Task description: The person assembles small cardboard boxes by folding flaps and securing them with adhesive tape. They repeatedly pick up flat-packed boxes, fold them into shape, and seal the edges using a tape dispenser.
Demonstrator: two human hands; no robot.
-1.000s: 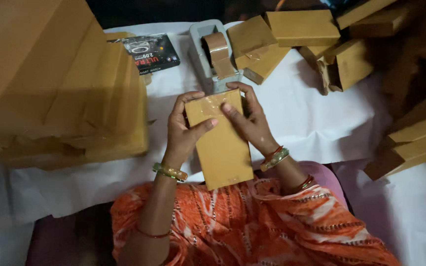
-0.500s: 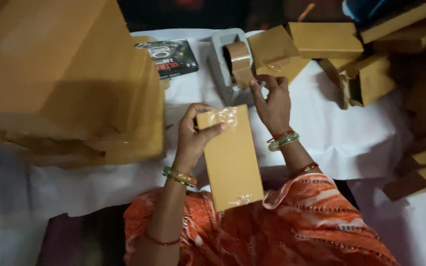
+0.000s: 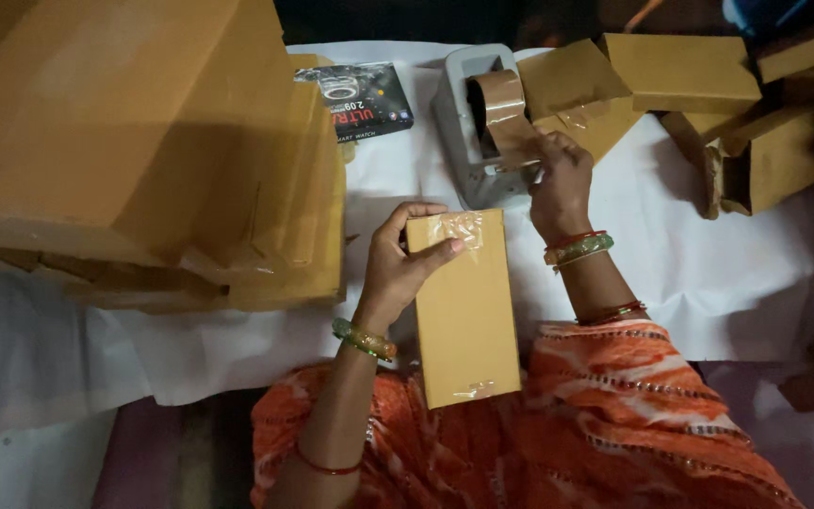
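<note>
Left hand clamps the tan box, thumb across its taped end. Right hand pinches tape at the grey dispenser; the strip could fold onto itself.

you see a plain tan cardboard box with clear glossy tape, a grey dispenser with brown tape, a white cloth, orange white-patterned clothing, and green bangles.

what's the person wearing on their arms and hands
Both forearms are bare, with no sleeves showing. The left hand has a green and gold bangle at the wrist and a thin red thread further up. The right hand has red and green bangles at the wrist and another thin set higher up.
</note>
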